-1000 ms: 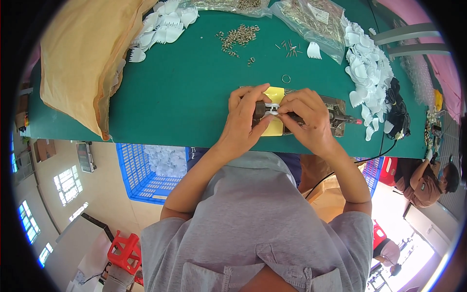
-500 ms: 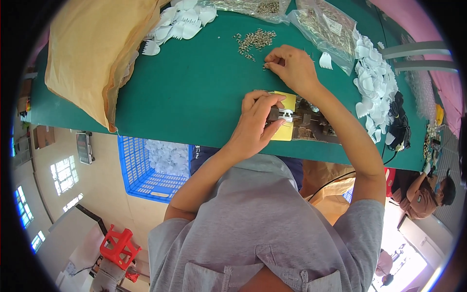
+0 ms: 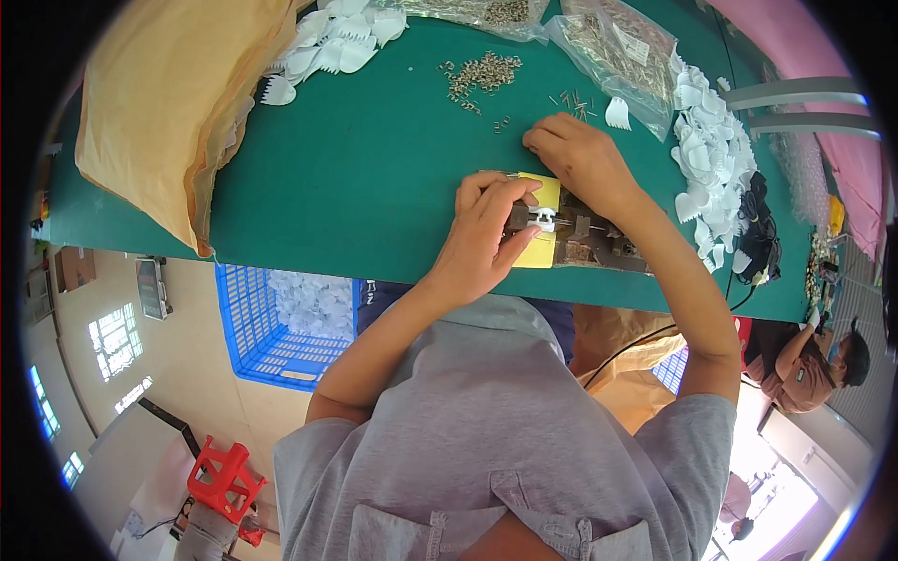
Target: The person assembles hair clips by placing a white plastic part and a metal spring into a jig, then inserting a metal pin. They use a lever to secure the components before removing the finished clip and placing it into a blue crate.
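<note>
My left hand (image 3: 479,232) pinches a small white plastic piece (image 3: 543,218) between thumb and fingers, against a dark metal fixture (image 3: 585,229) at the table's near edge. A yellow plate (image 3: 535,254) lies under the piece. My right hand (image 3: 582,157) is just above and beyond the fixture, its fingertips pressed together; whatever they hold is too small to make out. Beyond it lie a pile of small metal clips (image 3: 486,73), a few stray clips (image 3: 502,123) and several thin metal pins (image 3: 575,103).
White comb-edged pieces lie heaped at right (image 3: 716,140) and far left (image 3: 341,42). Clear bags of metal parts (image 3: 617,51) sit at the back. A large brown paper bag (image 3: 168,122) stands at left. Below the table edge is a blue crate (image 3: 271,346); black cable (image 3: 758,224) is coiled at right.
My right hand has come back from the clips toward the fixture, uncovering loose pins and a few clips. My left hand keeps its grip on the white piece.
</note>
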A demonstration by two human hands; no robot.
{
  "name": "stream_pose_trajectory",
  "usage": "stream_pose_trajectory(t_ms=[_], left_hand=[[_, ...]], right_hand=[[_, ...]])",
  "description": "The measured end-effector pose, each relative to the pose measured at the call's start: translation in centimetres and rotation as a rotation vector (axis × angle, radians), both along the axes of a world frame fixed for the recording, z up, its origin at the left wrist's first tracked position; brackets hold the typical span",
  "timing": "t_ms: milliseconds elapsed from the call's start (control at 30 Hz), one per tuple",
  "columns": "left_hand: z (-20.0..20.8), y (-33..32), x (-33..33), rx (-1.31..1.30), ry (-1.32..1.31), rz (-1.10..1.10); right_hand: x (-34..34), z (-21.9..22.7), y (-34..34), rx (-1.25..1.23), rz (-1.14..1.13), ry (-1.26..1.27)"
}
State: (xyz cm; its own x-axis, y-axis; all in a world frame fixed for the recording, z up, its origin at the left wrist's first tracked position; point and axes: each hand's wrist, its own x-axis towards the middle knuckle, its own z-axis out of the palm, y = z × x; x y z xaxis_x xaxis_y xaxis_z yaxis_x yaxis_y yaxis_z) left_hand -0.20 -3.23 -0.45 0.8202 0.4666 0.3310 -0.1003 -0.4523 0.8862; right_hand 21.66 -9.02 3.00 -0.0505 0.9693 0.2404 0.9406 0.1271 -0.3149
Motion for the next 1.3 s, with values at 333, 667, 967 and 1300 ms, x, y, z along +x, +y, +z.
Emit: stream_pose_trajectory(t_ms=[333,667,967,1300], left_hand=[[0.1,0.0,-0.1,-0.025,0.029,-0.001],[0.0,-0.2,-0.1,-0.043,0.019,-0.009],[0.1,-0.3,-0.1,-0.072,0.054,0.043],[0.1,-0.4,0.1,-0.092,0.037,0.036]], right_hand=[[0.6,0.5,-0.2,-0.108,-0.215,0.432],[0.4,1.5,-0.9,-0.222,-0.201,0.446],[-3.4,6.1,-5.5,-0.356,-0.322,0.698],[-4.9,6.0,-5.6,-0.282,-0.245,0.510]])
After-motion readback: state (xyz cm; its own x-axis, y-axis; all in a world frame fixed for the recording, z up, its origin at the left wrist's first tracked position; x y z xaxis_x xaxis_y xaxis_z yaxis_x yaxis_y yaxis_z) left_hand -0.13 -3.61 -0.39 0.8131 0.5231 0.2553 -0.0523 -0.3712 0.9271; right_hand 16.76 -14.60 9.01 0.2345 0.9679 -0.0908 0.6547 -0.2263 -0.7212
